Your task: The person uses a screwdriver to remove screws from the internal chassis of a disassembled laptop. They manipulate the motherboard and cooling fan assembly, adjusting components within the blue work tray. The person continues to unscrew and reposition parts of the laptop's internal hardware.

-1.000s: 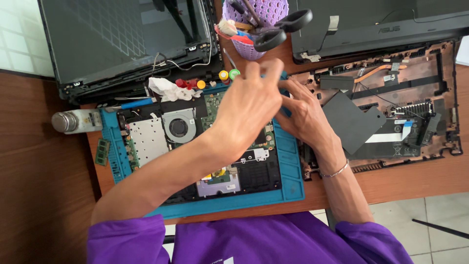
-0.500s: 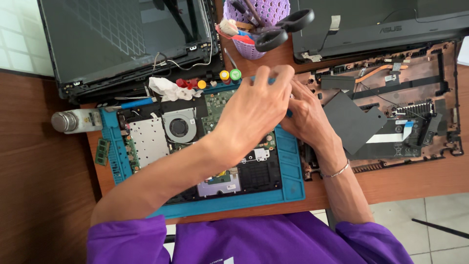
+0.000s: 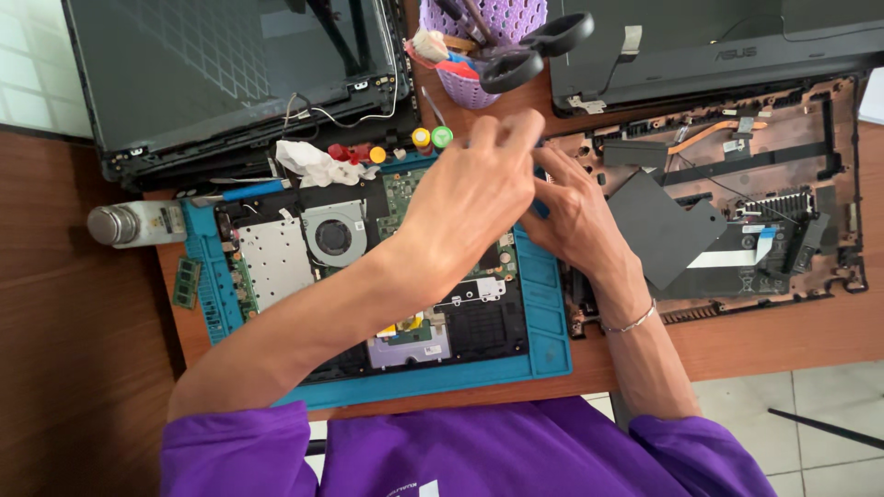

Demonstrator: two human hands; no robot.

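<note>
My left hand (image 3: 465,198) reaches across an opened laptop base with its motherboard (image 3: 396,198) and round fan (image 3: 333,235), which lies on a blue work mat (image 3: 543,322). Its fingers are pinched together at the mat's far right corner. My right hand (image 3: 575,216), with a thin bracelet at the wrist, meets it there, fingertips touching the left hand's. Anything held between the fingers is hidden.
A second stripped laptop shell (image 3: 737,212) lies to the right. Two laptop lids (image 3: 230,74) stand at the back. A purple basket with scissors (image 3: 529,51), a white tissue (image 3: 318,166), small coloured caps (image 3: 433,138), a clear bottle (image 3: 138,224) and a memory stick (image 3: 187,283) sit around the mat.
My left hand has shifted a little up and to the right, its fingers closing toward the right hand's fingertips. The right hand has stayed almost in place.
</note>
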